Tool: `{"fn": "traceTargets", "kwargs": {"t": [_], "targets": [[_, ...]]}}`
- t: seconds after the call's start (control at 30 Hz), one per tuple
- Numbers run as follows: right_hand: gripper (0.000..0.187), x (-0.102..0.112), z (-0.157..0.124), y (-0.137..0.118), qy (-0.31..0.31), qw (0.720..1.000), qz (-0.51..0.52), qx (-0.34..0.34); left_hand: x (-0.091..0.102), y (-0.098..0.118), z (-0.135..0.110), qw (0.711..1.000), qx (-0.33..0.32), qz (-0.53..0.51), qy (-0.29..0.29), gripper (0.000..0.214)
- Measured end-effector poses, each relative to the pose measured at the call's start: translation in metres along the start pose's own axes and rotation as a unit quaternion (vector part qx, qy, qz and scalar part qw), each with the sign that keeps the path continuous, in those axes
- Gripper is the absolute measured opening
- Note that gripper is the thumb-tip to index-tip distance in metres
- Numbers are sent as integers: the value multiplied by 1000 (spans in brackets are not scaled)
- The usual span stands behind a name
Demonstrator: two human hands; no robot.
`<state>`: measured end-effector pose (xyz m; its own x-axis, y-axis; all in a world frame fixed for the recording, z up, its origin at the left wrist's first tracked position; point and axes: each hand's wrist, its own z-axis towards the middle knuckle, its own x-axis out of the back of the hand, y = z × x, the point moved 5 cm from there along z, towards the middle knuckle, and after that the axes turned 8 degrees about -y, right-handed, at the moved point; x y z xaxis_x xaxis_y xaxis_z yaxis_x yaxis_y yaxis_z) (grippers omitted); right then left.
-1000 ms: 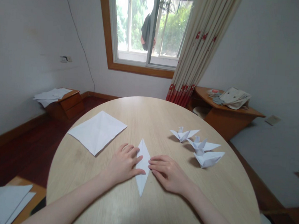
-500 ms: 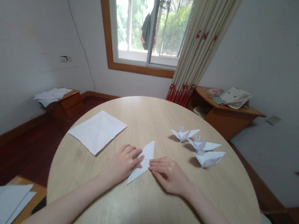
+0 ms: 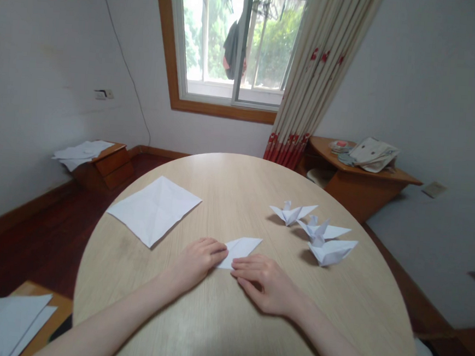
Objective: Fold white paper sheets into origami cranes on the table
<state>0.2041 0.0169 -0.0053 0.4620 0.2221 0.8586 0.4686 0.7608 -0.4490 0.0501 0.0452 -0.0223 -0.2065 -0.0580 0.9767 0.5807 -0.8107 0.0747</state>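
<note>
A small folded sheet of white paper [image 3: 242, 247] lies slanted on the round table in front of me, one pointed corner reaching to the upper right. Over its left end rests my left hand [image 3: 203, 258], closed with the fingers together on the paper; its thumb is hidden. My right hand [image 3: 269, 283] touches the lower right edge with its fingertips held together, the thumb tucked close below them. Part of the paper is covered by both hands.
Three folded paper cranes [image 3: 293, 213] stand at the right of the round wooden table [image 3: 238, 172]. A creased square sheet [image 3: 156, 210] lies at the left. More sheets [image 3: 8, 322] sit on a low surface at lower left. A corner shelf [image 3: 369, 172] holds a bag.
The folded paper has turned clockwise, from standing steeply to lying slanted to the right. My left hand has moved slightly left and down; my right hand has shifted a little down and left.
</note>
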Motion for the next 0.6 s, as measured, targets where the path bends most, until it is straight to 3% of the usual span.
{"fn": "traceTargets", "kwargs": {"t": [0.27, 0.6], "targets": [[27, -3, 0, -1, 11, 1000, 11, 10, -2, -3, 0, 996, 1, -87, -2, 35], [34, -4, -1, 9, 49, 999, -22, 6, -4, -4, -1, 995, 0, -102, 1, 31]]}}
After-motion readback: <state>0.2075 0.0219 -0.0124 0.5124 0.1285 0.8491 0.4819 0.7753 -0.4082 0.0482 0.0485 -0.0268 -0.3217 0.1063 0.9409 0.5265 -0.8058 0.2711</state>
